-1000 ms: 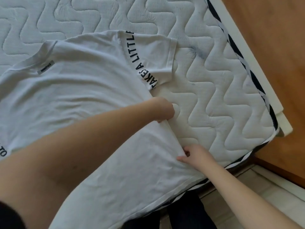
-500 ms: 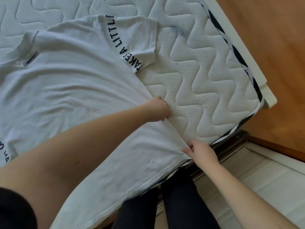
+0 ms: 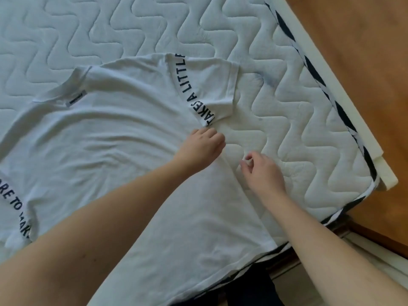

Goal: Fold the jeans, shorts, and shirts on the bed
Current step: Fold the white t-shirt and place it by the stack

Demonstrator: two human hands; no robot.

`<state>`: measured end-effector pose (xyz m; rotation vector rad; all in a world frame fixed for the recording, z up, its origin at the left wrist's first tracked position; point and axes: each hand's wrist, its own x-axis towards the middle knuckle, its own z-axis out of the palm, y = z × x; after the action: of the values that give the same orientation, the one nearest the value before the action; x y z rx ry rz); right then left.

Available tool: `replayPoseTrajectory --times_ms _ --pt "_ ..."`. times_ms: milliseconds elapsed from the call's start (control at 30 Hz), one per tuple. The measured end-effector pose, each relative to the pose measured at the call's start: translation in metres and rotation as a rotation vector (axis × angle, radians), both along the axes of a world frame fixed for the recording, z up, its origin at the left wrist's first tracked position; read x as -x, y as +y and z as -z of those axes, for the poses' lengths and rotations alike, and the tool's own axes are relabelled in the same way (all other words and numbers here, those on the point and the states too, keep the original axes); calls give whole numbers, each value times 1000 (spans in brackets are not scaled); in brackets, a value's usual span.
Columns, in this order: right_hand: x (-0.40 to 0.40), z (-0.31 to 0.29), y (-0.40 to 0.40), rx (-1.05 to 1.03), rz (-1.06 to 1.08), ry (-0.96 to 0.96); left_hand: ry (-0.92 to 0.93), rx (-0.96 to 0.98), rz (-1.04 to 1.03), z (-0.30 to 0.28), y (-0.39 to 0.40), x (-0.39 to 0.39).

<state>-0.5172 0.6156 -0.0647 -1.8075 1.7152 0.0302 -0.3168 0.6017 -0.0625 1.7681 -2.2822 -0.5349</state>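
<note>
A white T-shirt [image 3: 114,151] with black lettering on its sleeves lies spread back-up on the quilted white mattress [image 3: 298,133]. Its collar points to the far left and its hem hangs over the near edge. My left hand [image 3: 202,149] grips the shirt's right side edge just below the lettered right sleeve [image 3: 209,85], fingers curled under the fabric. Just right of that edge, over bare mattress, my right hand [image 3: 262,171] hovers with fingers loosely curled and nothing in them. The shirt's other sleeve [image 3: 15,208] lies at the left border.
The mattress corner with black-and-white piping [image 3: 362,195] is at the right, on a white bed frame [image 3: 388,180]. Beyond it is orange-brown wooden floor [image 3: 364,51]. Dark trouser legs [image 3: 249,292] show below the near bed edge.
My right hand let go of the hem corner and moved up along the shirt's side toward my left hand. The hem corner now lies flat. My left hand keeps its grip.
</note>
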Motion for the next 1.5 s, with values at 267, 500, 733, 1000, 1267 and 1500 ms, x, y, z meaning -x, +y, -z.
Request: replayPoseTrajectory --times_ms 267,500,733,1000,1267,1500 --pt "-89 9 -103 96 156 -229 -30 -160 -347 6 -30 -37" --pt "-92 26 -125 -118 539 -346 -217 -262 -354 23 -43 -16" --pt "-81 24 -120 -102 677 -802 -137 122 -227 12 -38 -27" --pt "-76 30 -116 11 480 -317 -114 101 12 18 -38 -46" --pt "-110 19 -181 182 133 -104 -1 -146 -39 11 -70 -67" --pt "-122 25 -226 121 -88 161 -158 -193 -396 31 -102 -114"
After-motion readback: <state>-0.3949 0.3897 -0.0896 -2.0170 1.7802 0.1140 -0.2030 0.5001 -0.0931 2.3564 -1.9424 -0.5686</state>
